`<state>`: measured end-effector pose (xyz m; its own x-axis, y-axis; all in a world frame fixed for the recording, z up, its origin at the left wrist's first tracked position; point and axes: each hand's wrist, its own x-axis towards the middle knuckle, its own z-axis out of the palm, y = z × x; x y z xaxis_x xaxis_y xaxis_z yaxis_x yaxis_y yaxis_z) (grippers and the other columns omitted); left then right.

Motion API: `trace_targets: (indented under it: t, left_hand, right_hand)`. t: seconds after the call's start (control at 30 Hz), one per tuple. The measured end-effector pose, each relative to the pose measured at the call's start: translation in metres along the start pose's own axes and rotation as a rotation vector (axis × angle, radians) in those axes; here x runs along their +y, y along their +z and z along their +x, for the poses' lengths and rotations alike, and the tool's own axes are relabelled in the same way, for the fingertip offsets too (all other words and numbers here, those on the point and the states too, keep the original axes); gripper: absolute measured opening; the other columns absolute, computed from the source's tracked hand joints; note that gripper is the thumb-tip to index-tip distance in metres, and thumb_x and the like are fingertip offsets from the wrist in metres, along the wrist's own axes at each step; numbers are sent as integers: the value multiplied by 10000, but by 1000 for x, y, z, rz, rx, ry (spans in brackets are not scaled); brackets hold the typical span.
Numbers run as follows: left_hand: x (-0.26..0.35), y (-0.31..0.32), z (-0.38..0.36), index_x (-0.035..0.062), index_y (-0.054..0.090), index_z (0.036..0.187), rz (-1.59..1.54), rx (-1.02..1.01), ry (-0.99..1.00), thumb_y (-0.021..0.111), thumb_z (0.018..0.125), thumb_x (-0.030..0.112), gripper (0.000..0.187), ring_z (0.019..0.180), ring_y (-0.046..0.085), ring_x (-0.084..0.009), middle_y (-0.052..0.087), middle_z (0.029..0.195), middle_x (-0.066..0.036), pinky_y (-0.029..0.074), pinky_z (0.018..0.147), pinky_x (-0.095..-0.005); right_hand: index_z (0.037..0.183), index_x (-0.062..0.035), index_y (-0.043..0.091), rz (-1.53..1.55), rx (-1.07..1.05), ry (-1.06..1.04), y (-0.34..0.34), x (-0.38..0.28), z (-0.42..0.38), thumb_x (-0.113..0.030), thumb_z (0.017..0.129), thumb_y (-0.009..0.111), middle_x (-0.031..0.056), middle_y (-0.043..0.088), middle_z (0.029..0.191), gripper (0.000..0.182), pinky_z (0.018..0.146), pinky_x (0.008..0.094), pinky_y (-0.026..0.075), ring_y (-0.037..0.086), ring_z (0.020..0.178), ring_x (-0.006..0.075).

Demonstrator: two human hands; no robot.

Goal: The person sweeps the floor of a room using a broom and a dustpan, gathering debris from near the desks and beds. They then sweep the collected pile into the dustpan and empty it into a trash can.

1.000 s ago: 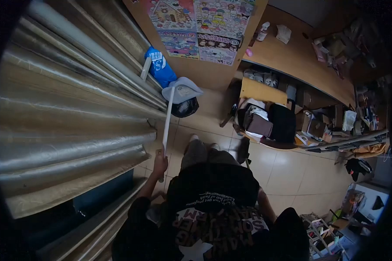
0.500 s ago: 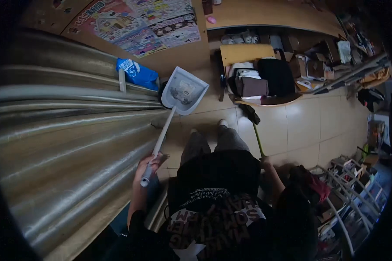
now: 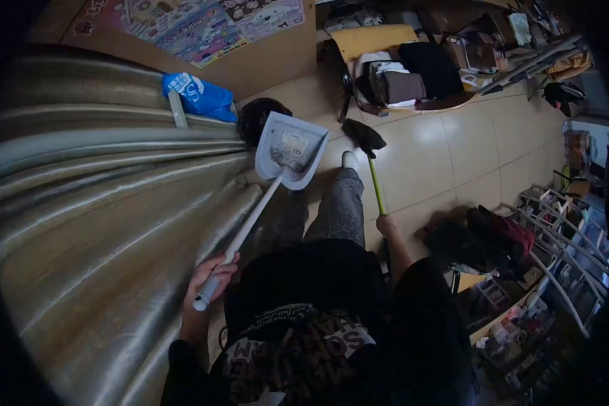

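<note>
My left hand (image 3: 212, 276) is closed around the long white handle of a dustpan (image 3: 265, 153), near the handle's end. Grey dust and bits of debris (image 3: 289, 150) lie in its light-grey pan. In my right hand (image 3: 387, 226) is the green handle of a broom (image 3: 377, 186). Its dark head (image 3: 364, 137) is by my white shoe (image 3: 350, 160), in front of the chair. Just behind the pan stands a dark round bin (image 3: 256, 120), partly covered by the pan.
On the left hangs a shiny gold-brown curtain (image 3: 115, 223), with a blue bag (image 3: 199, 96) beside it. A wooden chair (image 3: 369, 42) holds folded clothes (image 3: 396, 81). At the right are a metal rack (image 3: 555, 223) and a dark bag (image 3: 477, 237). Tiled floor (image 3: 467, 152) runs between.
My body and view have shifted forward, and one leg now reaches ahead. The dustpan has moved away from the bin, uncovering more of it. The broom head has come nearer the dustpan.
</note>
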<state>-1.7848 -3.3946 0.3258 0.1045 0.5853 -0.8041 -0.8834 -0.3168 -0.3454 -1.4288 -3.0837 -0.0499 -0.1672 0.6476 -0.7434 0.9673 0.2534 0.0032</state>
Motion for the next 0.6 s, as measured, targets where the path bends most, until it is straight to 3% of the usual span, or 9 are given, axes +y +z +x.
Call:
trace_targets:
  t: [0.07, 0.13, 0.27, 0.3, 0.33, 0.37, 0.43, 0.5, 0.6]
  left_hand:
    - [12, -25, -13, -82, 327, 1033, 96, 31, 3, 383, 816, 54, 263, 536, 379, -76, 448, 843, -103, 355, 409, -163]
    - [27, -45, -10, -74, 327, 1040, 240, 23, -1, 396, 813, 63, 274, 531, 378, -79, 451, 831, -92, 354, 394, -166]
    - [29, -52, -17, -52, 344, 1043, 317, 42, 96, 398, 813, 70, 266, 534, 378, -81, 458, 827, -94, 344, 389, -172]
    - [30, -57, -20, -30, 338, 1045, 230, 14, -25, 396, 810, 53, 257, 541, 385, -89, 451, 825, -111, 347, 405, -178]
    - [33, -57, -21, -8, 331, 1047, 146, -10, -147, 394, 806, 36, 253, 549, 393, -97, 445, 823, -129, 350, 421, -185]
    - [32, -58, -21, -8, 331, 1047, 146, -11, -148, 394, 806, 36, 253, 549, 393, -97, 445, 823, -129, 350, 421, -185]
    - [7, -28, -28, -10, 375, 1038, 334, 218, 223, 395, 803, 76, 251, 538, 391, -99, 466, 819, -106, 333, 413, -179]
    - [8, -36, -22, -6, 364, 1049, 313, 193, 185, 398, 797, 72, 266, 538, 393, -101, 466, 820, -106, 337, 420, -185]
    - [-1, -43, -18, 28, 318, 1108, 331, 182, 191, 407, 791, 61, 331, 555, 404, -115, 453, 869, -129, 348, 424, -189]
  right_hand:
    - [759, -8, 563, -339, 71, -331, 59, 21, -23, -214, 780, 392, 165, 581, 772, 269, 615, 417, 461, 573, 713, 315]
    - [749, -9, 563, -269, 39, -243, 62, 14, -56, -217, 784, 391, 164, 581, 764, 272, 602, 401, 465, 574, 702, 312]
    - [724, 1, 553, -57, -27, -100, -20, -26, -109, -234, 797, 377, 190, 573, 736, 303, 535, 380, 460, 575, 668, 299]
    - [719, 7, 549, 13, -12, -50, -19, -25, -108, -239, 802, 371, 194, 571, 715, 315, 511, 376, 454, 577, 645, 286]
    - [698, 27, 538, -15, 81, -286, -21, -22, -106, -299, 818, 351, 190, 560, 635, 395, 469, 373, 437, 564, 556, 286]
    - [698, 27, 538, -15, 82, -286, -21, -25, -96, -299, 818, 351, 190, 560, 635, 395, 469, 373, 437, 564, 556, 286]
    - [676, 11, 525, 495, -196, 82, -50, -57, -83, -388, 777, 422, 86, 483, 467, 425, 371, 341, 369, 484, 408, 218]
    - [641, 43, 520, 544, -191, -30, -89, -106, -82, -383, 816, 359, 160, 493, 477, 488, 430, 375, 419, 508, 409, 286]
    - [683, 41, 530, 543, -123, -102, -94, -158, -21, -332, 796, 398, 146, 506, 496, 412, 412, 360, 421, 508, 409, 260]
